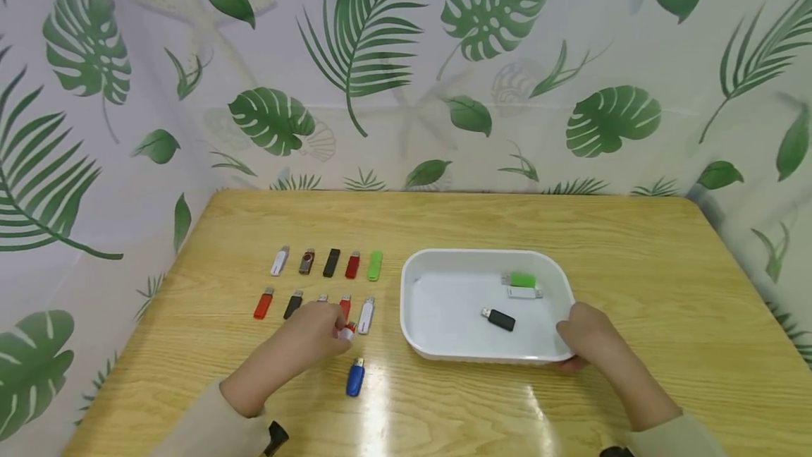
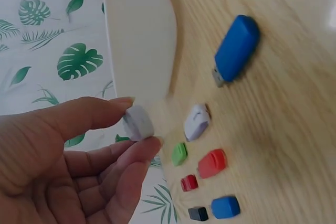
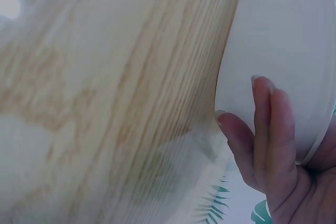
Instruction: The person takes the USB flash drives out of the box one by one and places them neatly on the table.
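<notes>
My left hand pinches a white USB stick between thumb and fingertips, above the table and left of a white plastic basin. A spot of red shows at its end in the head view. My right hand grips the basin's right front corner, thumb over the rim and fingers against the outer wall. Inside the basin lie a green USB stick, a white one and a black one. Nearest the left hand are a red stick and another white stick.
Several USB sticks lie in two rows at the left, among them a light green one and a red-orange one. Apart from the rows, a blue stick lies in front. Leaf-printed cloth hangs behind the wooden table.
</notes>
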Demonstrator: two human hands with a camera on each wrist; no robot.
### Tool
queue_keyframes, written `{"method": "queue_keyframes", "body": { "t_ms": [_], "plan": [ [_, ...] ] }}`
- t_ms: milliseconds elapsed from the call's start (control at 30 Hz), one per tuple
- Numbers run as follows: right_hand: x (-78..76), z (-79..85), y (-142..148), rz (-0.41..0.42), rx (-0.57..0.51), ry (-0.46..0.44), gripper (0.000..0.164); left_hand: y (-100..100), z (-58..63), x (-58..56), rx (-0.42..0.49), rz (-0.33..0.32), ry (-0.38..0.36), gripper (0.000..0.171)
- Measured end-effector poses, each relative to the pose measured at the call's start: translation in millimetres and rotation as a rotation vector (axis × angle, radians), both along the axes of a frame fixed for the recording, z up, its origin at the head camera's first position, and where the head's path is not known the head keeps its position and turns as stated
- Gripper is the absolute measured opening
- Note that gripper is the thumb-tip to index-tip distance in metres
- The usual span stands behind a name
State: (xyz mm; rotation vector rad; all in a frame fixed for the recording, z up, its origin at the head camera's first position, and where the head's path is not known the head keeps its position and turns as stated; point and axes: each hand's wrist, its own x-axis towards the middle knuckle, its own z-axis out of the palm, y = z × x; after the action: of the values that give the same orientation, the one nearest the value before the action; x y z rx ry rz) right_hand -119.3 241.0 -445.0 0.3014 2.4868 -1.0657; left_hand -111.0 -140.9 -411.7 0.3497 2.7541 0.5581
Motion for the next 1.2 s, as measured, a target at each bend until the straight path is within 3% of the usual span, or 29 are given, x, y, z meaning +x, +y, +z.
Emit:
{"method": "queue_keyframes", "body": {
  "t_ms": [200, 500, 833, 1200],
  "plan": [
    [-1.0, -2.0, -1.7, 0.004, 0.023, 0.002, 0.02, -10.4, -3.9, 10.1, -0.018, 0.029, -0.058, 0.034],
    [1.4, -3.1, -4.3, 0.015, 0.021, 0.019, 0.018, -21.8, -21.2, 21.0, 0.003, 0.061, -0.023, 0.016],
    [-0.1, -1.9, -2.7, 0.026, 0.064, 0.012, 0.019, -23.7, -37.8, 27.9, 0.019, 0.069, -0.046, 0.03],
    [-1.0, -5.3, -0.8, 0.012, 0.038, 0.0, 0.02, -19.8, -51.1, 25.9, 0.013, 0.07, -0.015, 0.025]
  ]
}}
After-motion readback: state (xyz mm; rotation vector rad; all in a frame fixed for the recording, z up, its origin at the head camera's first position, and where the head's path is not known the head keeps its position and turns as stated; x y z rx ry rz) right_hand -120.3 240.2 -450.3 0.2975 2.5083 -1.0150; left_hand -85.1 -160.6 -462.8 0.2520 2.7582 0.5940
